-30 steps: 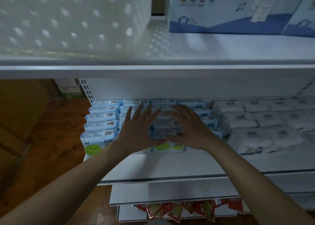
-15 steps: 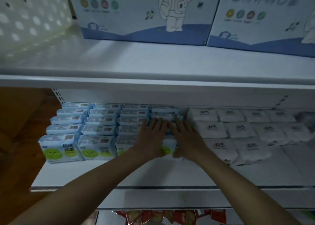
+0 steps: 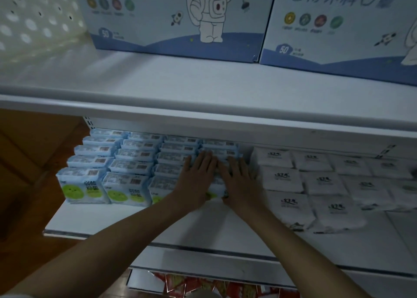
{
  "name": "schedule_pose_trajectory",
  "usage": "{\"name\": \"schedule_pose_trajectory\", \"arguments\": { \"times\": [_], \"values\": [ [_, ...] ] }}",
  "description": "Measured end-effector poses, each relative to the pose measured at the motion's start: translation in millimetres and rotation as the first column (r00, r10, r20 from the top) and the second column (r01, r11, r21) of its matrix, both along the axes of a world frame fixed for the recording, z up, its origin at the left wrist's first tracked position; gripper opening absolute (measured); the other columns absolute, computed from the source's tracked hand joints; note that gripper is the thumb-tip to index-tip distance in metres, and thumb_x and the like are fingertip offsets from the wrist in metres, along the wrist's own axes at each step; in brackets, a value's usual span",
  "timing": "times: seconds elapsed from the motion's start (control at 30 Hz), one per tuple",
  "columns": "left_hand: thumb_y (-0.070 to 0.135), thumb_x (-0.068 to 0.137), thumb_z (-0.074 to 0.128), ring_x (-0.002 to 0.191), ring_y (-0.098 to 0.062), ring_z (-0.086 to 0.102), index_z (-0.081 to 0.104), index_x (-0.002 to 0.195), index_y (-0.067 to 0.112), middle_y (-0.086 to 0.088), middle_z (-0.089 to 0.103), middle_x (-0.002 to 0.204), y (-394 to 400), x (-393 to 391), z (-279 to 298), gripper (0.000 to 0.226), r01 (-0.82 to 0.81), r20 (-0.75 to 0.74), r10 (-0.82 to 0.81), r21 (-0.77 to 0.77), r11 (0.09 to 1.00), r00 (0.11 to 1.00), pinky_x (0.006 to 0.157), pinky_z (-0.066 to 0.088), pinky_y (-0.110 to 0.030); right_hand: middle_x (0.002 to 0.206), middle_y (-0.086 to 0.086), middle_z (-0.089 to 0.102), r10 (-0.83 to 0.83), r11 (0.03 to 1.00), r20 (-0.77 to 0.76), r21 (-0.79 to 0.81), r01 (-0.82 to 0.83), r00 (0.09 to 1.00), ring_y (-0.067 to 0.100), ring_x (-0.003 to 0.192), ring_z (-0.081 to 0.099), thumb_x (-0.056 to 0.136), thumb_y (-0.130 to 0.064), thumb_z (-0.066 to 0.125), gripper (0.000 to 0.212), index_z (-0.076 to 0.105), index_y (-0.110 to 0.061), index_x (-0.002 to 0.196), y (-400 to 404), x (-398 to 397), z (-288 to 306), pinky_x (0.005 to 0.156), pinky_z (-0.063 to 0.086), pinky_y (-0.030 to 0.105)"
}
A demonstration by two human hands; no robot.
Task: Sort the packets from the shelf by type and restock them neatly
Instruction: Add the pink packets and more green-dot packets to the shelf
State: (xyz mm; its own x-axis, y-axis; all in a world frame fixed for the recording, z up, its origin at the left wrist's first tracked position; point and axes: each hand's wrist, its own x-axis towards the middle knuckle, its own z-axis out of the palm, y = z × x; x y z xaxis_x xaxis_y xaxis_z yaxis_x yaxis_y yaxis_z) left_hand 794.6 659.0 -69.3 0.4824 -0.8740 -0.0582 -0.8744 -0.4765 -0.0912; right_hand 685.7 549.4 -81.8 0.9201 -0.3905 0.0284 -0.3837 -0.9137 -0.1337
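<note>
Pressing flat on rightmost column of pale blue plastic packets with green circle labels point(image 3: 126, 173), left hand point(image 3: 198, 175) and right hand point(image 3: 241, 180) lie side by side, fingers straight, gripping nothing. Blue packets stand in neat rows at left of white metal shelf point(image 3: 140, 225). White soft packets with dark logo point(image 3: 316, 184) lie just beside right hand. Blue-and-white astronaut-print boxes point(image 3: 180, 20) on upper shelf; red packets point(image 3: 203, 286) below.

Blue astronaut boxes point(image 3: 176, 20) on the upper shelf show "50" — the right-hand box point(image 3: 338, 24) headed "医用外科口"; packet print is illegible.
</note>
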Motion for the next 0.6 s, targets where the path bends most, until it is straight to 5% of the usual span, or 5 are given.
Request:
{"name": "schedule_pose_trajectory", "arguments": {
  "times": [0.33,0.47,0.6],
  "values": [
    [0.054,0.085,0.059,0.149,-0.019,-0.016,-0.013,0.154,0.018,-0.003,-0.014,0.163,15,8,2,0.106,0.038,-0.12,-0.047,-0.074,0.996,0.992,0.119,-0.011,-0.051,0.162,0.009,0.014,-0.027,0.998,0.023,0.058,0.026,0.999,0.037,0.149,0.008,0.075,-0.027,0.079,0.099,0.019,-0.027,0.154,-3,0,-6,0.114,0.031,0.054],
    [0.08,0.075,0.032,0.148,-0.013,-0.018,-0.017,0.153,0.024,0.005,-0.017,0.161,43,26,9,0.108,0.018,-0.149,-0.046,-0.182,0.983,0.988,0.119,-0.016,-0.044,0.163,0.001,-0.013,-0.038,0.994,-0.05,0.099,0.042,0.998,0.028,0.15,-0.013,0.08,-0.04,0.075,0.106,0.001,-0.035,0.155,-2,-2,2,0.12,0.016,0.053],
    [0.08,0.066,0.018,0.15,-0.012,-0.008,0.001,0.156,0.025,0.006,-0.002,0.163,82,66,18,0.106,-0.089,-0.203,0.027,-0.306,0.948,0.979,0.121,-0.007,-0.042,0.156,-0.012,-0.031,-0.006,0.989,-0.172,0.144,0.031,0.985,0.019,0.145,-0.029,0.072,-0.063,0.073,0.12,-0.015,-0.043,0.151,6,-2,20,0.121,-0.005,0.051]
  ]
}}
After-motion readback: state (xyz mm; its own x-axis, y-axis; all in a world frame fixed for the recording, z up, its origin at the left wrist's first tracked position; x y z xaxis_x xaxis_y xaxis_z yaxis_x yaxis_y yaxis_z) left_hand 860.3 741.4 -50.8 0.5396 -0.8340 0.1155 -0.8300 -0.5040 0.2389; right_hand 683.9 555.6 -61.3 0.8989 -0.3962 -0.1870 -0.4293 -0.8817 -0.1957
